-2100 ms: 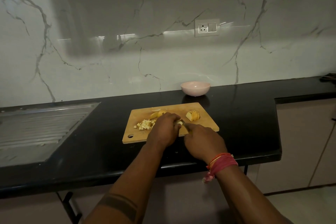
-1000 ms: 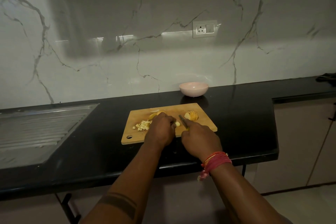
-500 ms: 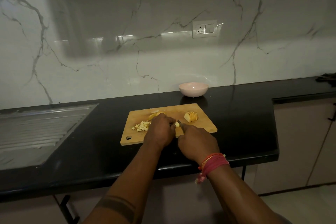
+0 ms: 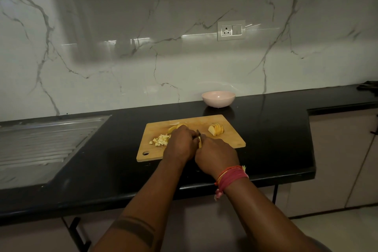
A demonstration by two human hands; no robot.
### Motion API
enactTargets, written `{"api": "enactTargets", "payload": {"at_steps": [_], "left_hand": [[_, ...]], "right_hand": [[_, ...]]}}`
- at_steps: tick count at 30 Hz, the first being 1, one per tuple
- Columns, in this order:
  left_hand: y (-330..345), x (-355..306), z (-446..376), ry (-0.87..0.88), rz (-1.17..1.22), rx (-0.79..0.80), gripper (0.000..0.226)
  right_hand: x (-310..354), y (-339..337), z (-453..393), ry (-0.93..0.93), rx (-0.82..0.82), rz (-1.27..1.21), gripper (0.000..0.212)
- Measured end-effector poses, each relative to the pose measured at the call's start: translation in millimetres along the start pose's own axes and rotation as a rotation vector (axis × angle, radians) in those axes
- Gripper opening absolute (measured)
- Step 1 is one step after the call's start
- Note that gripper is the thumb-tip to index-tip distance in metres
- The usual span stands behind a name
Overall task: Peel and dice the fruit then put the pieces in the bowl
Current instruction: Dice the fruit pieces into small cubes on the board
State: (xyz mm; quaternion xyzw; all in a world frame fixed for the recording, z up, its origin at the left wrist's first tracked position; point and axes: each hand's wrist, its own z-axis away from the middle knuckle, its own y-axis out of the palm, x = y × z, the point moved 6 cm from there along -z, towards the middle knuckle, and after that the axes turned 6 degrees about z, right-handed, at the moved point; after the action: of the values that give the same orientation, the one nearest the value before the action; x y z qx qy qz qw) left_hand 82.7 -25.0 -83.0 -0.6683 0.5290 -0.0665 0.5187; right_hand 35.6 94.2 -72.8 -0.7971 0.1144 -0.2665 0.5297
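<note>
A wooden cutting board (image 4: 229, 141) lies on the black counter. My left hand (image 4: 181, 143) curls over a piece of fruit in the board's middle; the piece itself is hidden under the fingers. My right hand (image 4: 215, 154) grips a knife (image 4: 199, 139), whose blade stands right against my left fingers. A pile of diced fruit (image 4: 160, 139) lies left of my hands. A sliced fruit wedge (image 4: 216, 129) sits at the board's right rear, and another fruit piece (image 4: 173, 128) lies behind my left hand. The pink bowl (image 4: 218, 98) stands behind the board by the wall.
A steel sink drainboard (image 4: 45, 141) fills the counter's left side. The black counter (image 4: 276, 129) ends in an edge at right, with cabinets (image 4: 337, 159) beyond. A wall socket (image 4: 231, 30) sits above the bowl. A dark object (image 4: 368, 86) lies at the far right.
The knife has worked up and down beside my left fingers, and my right hand has shifted slightly left, closer to the left hand. The diced pile and the wedge stayed put.
</note>
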Motion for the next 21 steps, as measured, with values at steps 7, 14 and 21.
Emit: {"api": "enactTargets", "payload": {"at_steps": [7, 14, 21], "left_hand": [[-5, -7, 3, -0.049, 0.024, -0.026, 0.021], [-8, -9, 6, -0.066, 0.030, -0.035, 0.024], [-11, -7, 10, -0.088, 0.051, -0.032, 0.029]], "right_hand": [[-5, -5, 15, -0.044, 0.046, 0.042, 0.035], [-15, -7, 36, -0.014, 0.051, 0.006, 0.050], [-14, -10, 28, -0.014, -0.015, -0.116, 0.061]]}}
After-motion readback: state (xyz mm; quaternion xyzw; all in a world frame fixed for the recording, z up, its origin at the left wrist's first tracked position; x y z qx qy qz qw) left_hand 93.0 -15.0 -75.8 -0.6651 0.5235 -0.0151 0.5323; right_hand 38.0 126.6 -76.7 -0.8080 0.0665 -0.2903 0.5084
